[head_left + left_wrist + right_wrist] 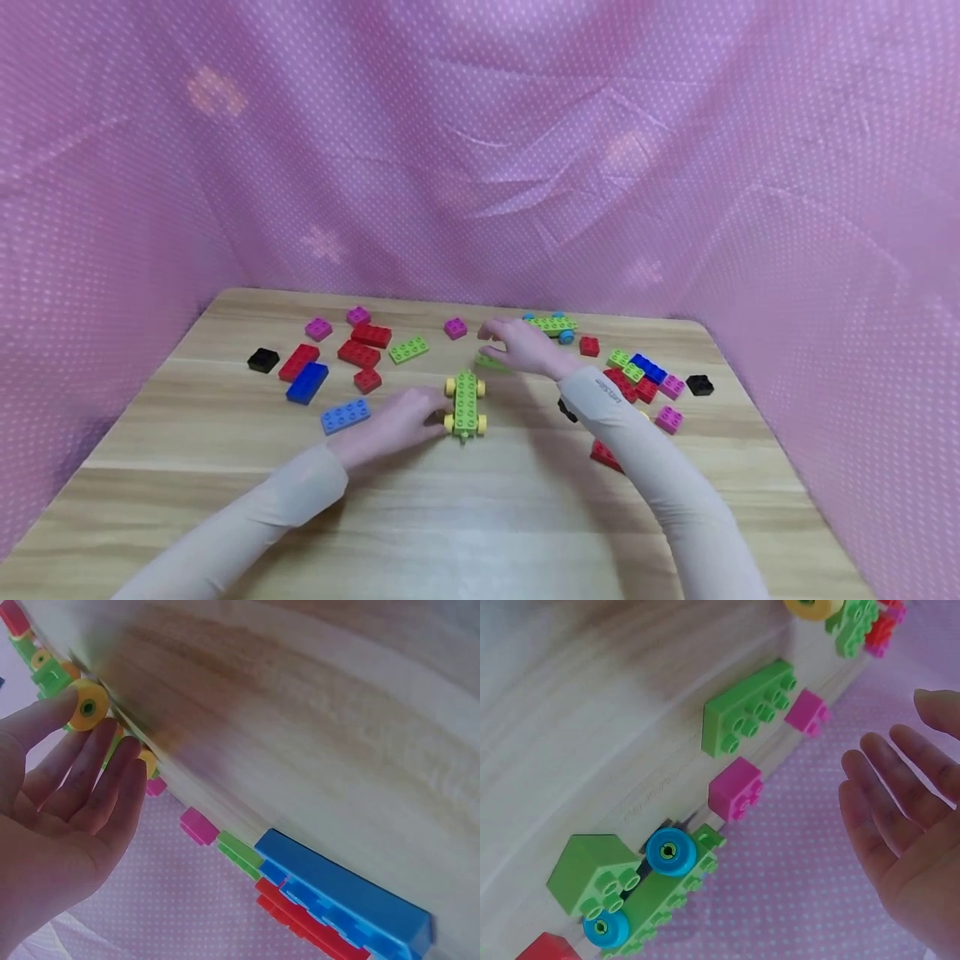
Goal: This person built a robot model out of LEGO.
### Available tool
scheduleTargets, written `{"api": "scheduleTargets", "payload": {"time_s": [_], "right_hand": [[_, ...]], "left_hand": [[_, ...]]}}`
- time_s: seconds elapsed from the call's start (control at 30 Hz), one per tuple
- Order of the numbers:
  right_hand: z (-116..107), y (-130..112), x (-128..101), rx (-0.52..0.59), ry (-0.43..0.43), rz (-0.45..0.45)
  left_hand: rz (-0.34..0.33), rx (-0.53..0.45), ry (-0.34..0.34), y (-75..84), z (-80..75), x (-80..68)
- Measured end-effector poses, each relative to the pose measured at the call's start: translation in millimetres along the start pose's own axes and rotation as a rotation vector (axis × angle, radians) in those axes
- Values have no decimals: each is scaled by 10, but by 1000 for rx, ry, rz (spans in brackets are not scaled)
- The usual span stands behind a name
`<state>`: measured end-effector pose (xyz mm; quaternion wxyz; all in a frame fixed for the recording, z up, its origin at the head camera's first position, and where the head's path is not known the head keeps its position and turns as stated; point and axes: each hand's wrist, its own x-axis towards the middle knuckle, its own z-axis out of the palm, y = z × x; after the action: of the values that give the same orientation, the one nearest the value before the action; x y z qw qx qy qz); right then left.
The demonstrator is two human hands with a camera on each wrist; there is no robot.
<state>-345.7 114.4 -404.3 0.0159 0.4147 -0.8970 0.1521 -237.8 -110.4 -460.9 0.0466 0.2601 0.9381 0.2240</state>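
My left hand [405,417] is at the left side of a lime-green toy car base [465,404] with yellow wheels, at the middle of the table. In the left wrist view, its thumb and forefinger pinch a yellow wheel [88,706], the other fingers extending beside it. Farther back, my right hand [525,346] hovers over a lime-green brick [491,363], partly covering it. Its fingers are loosely spread and hold nothing in the right wrist view, apart from the studded green brick [750,709]. Behind this hand stands another green car base [553,326], with blue wheels.
To the left lie a light-blue brick [346,416], a dark-blue brick [307,383], several red bricks [358,353] and a black piece [263,360]. A mixed cluster with a blue brick [648,368] sits right. My right forearm partly covers a red brick [606,456]. Pink cloth [480,167] surrounds the table.
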Motion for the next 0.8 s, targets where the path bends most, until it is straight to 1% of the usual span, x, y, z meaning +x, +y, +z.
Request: {"api": "scheduleTargets", "payload": {"time_s": [0.13,0.23,0.33,0.53,0.7,0.8], "right_hand": [[45,73,126,24,-22,26],[86,106,214,40,-53,72],[144,129,299,54,-90,89],[250,163,405,67,-134,64],[299,190,469,56,-160,66],[327,217,495,43,-175,52]], "left_hand": [[1,10,-7,6,-3,-13],[-5,22,-6,12,-19,-19],[0,36,0,12,-25,-30],[1,35,5,25,-25,-49],[-3,35,12,19,-18,-43],[22,46,18,18,-6,-33]]}}
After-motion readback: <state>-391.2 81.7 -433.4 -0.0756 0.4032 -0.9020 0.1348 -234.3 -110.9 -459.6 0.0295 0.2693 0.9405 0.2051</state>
